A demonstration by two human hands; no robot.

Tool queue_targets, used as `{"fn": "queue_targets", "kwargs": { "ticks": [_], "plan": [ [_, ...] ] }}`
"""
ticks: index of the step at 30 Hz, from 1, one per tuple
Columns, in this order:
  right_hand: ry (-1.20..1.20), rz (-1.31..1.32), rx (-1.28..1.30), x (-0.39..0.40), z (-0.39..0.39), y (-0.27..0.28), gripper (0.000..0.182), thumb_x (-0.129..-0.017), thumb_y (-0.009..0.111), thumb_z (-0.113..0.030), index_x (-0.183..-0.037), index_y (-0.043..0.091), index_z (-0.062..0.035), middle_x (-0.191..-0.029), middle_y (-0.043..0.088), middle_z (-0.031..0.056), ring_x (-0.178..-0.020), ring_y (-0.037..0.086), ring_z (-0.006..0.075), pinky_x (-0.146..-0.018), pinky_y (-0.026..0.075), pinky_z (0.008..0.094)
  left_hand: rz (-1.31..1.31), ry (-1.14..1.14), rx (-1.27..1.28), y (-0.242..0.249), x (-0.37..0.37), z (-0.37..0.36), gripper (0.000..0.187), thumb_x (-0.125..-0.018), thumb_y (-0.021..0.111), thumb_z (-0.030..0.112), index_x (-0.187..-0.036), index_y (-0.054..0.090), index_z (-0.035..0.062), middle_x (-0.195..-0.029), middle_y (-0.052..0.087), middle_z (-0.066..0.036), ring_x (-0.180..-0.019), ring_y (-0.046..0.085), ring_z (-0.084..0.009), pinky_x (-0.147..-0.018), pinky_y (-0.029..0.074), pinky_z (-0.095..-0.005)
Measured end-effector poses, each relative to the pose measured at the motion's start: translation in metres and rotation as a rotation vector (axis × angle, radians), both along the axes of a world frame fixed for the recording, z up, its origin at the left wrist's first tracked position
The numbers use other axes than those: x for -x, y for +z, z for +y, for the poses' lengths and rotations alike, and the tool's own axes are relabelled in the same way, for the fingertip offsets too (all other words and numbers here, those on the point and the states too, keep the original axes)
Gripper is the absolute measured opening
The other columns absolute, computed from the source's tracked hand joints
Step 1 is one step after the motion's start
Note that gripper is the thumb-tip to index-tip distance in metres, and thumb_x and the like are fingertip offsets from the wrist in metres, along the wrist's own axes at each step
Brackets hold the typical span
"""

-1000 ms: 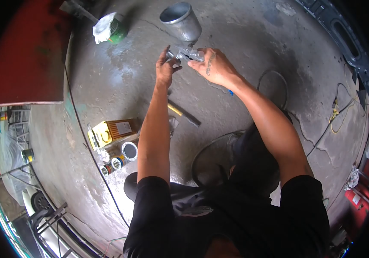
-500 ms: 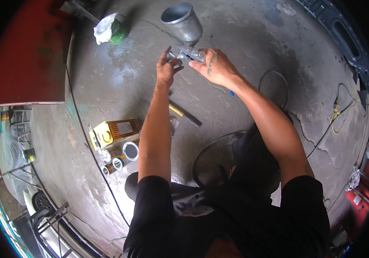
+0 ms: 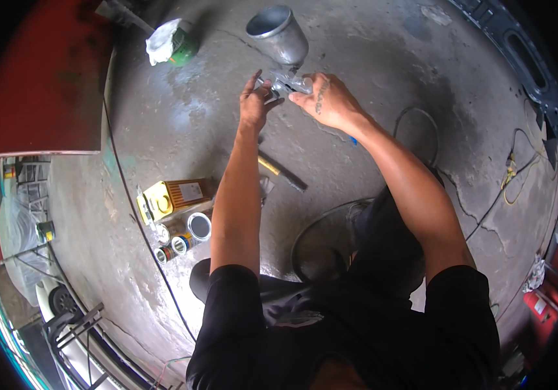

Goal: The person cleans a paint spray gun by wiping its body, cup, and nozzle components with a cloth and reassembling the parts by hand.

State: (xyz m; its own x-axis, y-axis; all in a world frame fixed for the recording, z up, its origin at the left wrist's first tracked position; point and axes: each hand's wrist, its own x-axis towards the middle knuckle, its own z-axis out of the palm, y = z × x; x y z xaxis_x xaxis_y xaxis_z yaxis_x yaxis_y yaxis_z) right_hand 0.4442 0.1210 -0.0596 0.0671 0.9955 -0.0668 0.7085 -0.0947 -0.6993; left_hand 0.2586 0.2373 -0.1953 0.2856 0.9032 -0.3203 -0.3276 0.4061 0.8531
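Observation:
A silvery spray gun with a metal cup on top is held out ahead of me, above the concrete floor. My right hand wraps around the gun's body from the right, its fingers partly hidden behind it. On the other side, my left hand has its thumb and fingers closed around the silver front end of the gun, with one finger raised. The cup's open rim faces up and its inside looks grey.
A yellow rectangular tin stands at left beside several open round cans. A yellow-and-black stick-like tool lies on the floor. A green container has a white cover. Hoses curl near my legs; a red panel stands left.
Both hands stay on the spray gun, which has turned slightly. The whole view has shifted a little. The left fingers have moved slightly at the gun's front end.

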Motion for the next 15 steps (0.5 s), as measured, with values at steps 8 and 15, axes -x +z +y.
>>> {"fn": "queue_targets", "kwargs": {
  "ticks": [8,15],
  "plan": [
    [0.010,-0.034,0.119,0.002,-0.003,0.008,0.036,-0.098,0.071,-0.035,-0.103,0.071,0.0001,-0.086,0.074,0.0200,-0.084,0.074,0.0349,-0.081,0.057,0.0477,-0.102,0.025,0.059,-0.001,0.007,0.003,0.072,-0.099,0.065,0.007,-0.163,0.032,0.0110,-0.130,0.058,-0.015,-0.106,0.066,-0.0356,-0.089,0.063,-0.0571],
    [0.022,-0.006,0.057,0.001,0.002,-0.003,0.035,-0.099,0.070,-0.034,-0.103,0.071,-0.0001,-0.084,0.073,0.0191,-0.083,0.074,0.0338,-0.080,0.056,0.0474,-0.092,0.025,0.027,-0.008,0.007,0.000,0.068,-0.095,0.061,-0.004,-0.159,0.041,0.0080,-0.129,0.062,-0.014,-0.101,0.068,-0.0300,-0.087,0.063,-0.0552]
  ]
}}
